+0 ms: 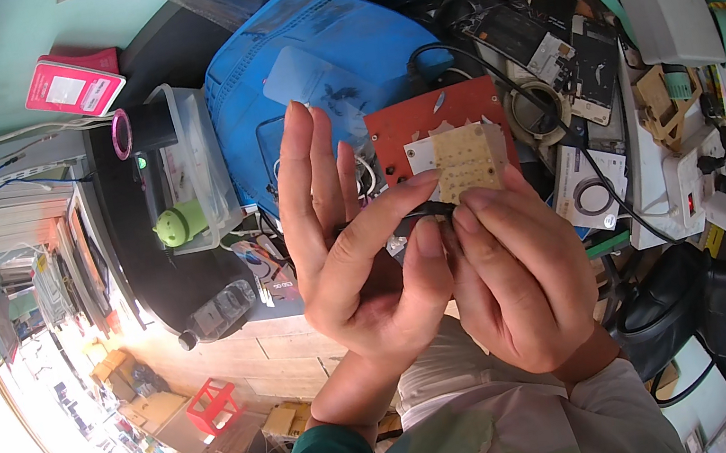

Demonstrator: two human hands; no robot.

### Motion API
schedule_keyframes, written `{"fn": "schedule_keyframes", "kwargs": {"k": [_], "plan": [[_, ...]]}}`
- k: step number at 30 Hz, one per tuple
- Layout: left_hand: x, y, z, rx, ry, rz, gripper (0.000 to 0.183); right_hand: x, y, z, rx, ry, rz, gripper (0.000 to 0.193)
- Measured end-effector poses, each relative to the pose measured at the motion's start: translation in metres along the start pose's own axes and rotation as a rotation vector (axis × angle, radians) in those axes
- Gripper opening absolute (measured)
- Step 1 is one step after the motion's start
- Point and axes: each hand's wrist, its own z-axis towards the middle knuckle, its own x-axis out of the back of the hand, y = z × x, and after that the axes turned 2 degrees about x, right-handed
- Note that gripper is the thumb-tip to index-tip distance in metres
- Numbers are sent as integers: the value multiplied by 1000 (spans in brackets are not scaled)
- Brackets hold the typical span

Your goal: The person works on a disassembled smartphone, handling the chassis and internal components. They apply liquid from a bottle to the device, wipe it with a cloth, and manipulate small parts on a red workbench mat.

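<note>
In front of my body, both hands are raised close together above the workbench. My left hand (355, 266) pinches a thin black cord-like piece (429, 209) between thumb and index finger, its other fingers stretched upward. My right hand (524, 271) is closed, with thumb and fingertips pinching the same piece at its right end. The fingers cover much of the piece, so I cannot tell its exact kind. Just beyond the fingertips lies a tan and white plate (467, 156) with small dark holes, on top of a reddish-brown box (389, 126).
A blue mat (243, 83) covers the middle of the bench. Disassembled phone parts (591, 68) and a black cable (512, 84) lie to the right. At left are a clear plastic bin (207, 156), a green robot-shaped figure (180, 223) and a pink box (75, 83). A power strip (676, 203) sits far right.
</note>
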Motion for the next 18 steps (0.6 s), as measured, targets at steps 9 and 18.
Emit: {"fn": "schedule_keyframes", "kwargs": {"k": [9,18], "plan": [[0,0,0,-17,-21,-8,31,4,1,2,-35,-3,48,32],[-3,1,-2,-1,21,0,28,4,0,0,-10,-19,15,33]]}}
